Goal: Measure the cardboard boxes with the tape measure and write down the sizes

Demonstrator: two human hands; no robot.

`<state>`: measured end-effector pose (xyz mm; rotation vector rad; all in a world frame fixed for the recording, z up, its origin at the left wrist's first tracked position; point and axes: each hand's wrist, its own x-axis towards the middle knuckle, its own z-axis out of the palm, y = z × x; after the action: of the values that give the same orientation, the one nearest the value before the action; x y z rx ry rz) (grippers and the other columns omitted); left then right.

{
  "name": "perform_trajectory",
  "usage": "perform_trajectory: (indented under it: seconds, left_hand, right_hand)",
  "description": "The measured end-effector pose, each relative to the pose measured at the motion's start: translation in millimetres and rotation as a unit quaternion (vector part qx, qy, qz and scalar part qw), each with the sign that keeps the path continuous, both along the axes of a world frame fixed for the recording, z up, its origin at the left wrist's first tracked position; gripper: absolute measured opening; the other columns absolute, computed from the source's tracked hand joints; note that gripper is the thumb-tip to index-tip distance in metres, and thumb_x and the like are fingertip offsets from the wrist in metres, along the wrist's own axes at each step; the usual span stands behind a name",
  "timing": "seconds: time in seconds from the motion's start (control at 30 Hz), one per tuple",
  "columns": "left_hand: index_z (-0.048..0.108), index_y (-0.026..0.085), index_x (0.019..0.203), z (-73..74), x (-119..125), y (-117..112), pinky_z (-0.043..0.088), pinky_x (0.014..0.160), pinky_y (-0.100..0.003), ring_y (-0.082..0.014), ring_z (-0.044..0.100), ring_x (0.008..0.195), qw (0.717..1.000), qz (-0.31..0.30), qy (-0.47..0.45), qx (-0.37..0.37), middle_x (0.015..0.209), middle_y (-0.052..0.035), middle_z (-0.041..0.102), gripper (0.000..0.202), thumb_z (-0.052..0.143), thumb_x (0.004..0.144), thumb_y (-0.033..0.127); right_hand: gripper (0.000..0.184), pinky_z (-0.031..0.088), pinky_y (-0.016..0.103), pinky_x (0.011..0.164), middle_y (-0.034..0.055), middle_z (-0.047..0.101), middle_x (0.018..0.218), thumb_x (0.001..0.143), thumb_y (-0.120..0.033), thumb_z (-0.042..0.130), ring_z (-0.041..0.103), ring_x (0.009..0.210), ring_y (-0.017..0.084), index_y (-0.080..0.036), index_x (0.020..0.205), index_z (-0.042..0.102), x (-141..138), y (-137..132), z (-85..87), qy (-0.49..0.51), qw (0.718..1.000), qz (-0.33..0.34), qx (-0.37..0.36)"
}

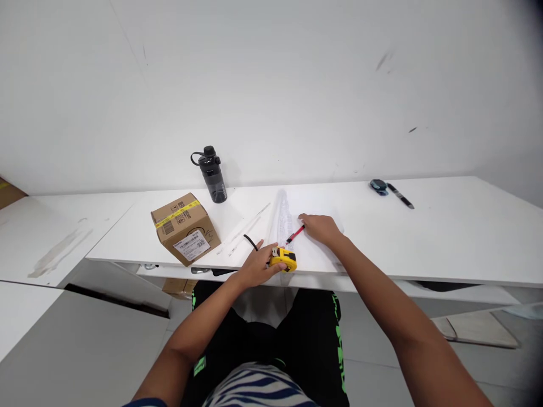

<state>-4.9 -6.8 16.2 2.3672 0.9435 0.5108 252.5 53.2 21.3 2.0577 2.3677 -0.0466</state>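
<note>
My left hand [258, 265] grips a yellow tape measure [283, 258] at the front edge of the white desk. A black strap [250, 242] loops up from the tape measure, past my left fingers. In my right hand [320, 227] is a red pen [296, 234], tilted, with its dark end pointing down to the left, toward the tape measure. Both hands are over an open notebook [314, 251]; its left page carries dense handwriting, while the part of the right page that shows looks blank. My right hand rests on the right page.
Left of the notebook sits a taped cardboard box [185, 229]. Behind it a dark water bottle [214, 175] stands near the wall. At the right back lie a small dark round object [378, 185] and a black-and-grey pen [400, 195]. An under-desk shelf runs above my knees.
</note>
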Motion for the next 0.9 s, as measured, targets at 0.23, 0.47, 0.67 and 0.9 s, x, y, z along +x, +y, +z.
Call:
perform_trajectory:
  seconds: [0.23, 0.47, 0.67, 0.9]
  left_hand:
    - [0.054, 0.020, 0.125, -15.7, -13, -2, 0.024, 0.121, -0.046, -0.0222, 0.057, 0.125, 0.998, -0.005, 0.014, 0.065, 0.129, -0.0083, 0.065, 0.046, 0.048, 0.092, 0.052]
    - [0.047, 0.025, 0.139, -19.9, -20, -4, 0.028, 0.118, -0.046, -0.0215, 0.048, 0.135, 0.995, -0.064, 0.024, 0.078, 0.138, -0.0061, 0.058, 0.051, 0.045, 0.095, 0.049]
    - [0.045, 0.027, 0.141, -22.8, -19, -5, 0.026, 0.119, -0.044, -0.0218, 0.049, 0.134, 0.995, -0.065, 0.012, 0.080, 0.138, -0.0048, 0.059, 0.051, 0.044, 0.095, 0.049]
    - [0.048, 0.024, 0.138, -23.4, -16, -3, 0.024, 0.120, -0.041, -0.0178, 0.045, 0.136, 0.994, -0.062, 0.035, 0.084, 0.140, -0.0034, 0.057, 0.049, 0.043, 0.096, 0.048]
  right_hand:
    - [0.039, 0.041, 0.032, 0.065, 0.0163, 0.068, 0.106, 0.085, -0.011, 0.047, 0.067, 0.080, 0.026, -0.017, 0.121, 0.062, 14, -5, -3.0, 0.032, 0.999, 0.025, -0.014]
    - [0.041, 0.045, 0.030, 0.065, 0.0115, 0.070, 0.095, 0.102, -0.035, 0.023, 0.063, 0.074, 0.019, -0.016, 0.121, 0.053, -2, -35, -2.8, 0.199, 0.977, 0.011, 0.073]
    - [0.040, 0.040, 0.026, 0.053, -0.0003, 0.062, 0.070, 0.092, -0.057, 0.044, 0.047, 0.052, 0.012, -0.020, 0.086, 0.060, -38, -66, -24.0, 0.615, 0.785, -0.042, 0.062]
    - [0.045, 0.042, 0.029, 0.060, 0.0005, 0.059, 0.057, 0.085, -0.056, 0.055, 0.054, 0.060, 0.017, -0.021, 0.058, 0.057, -47, -66, -25.9, 0.554, 0.822, -0.112, 0.067]
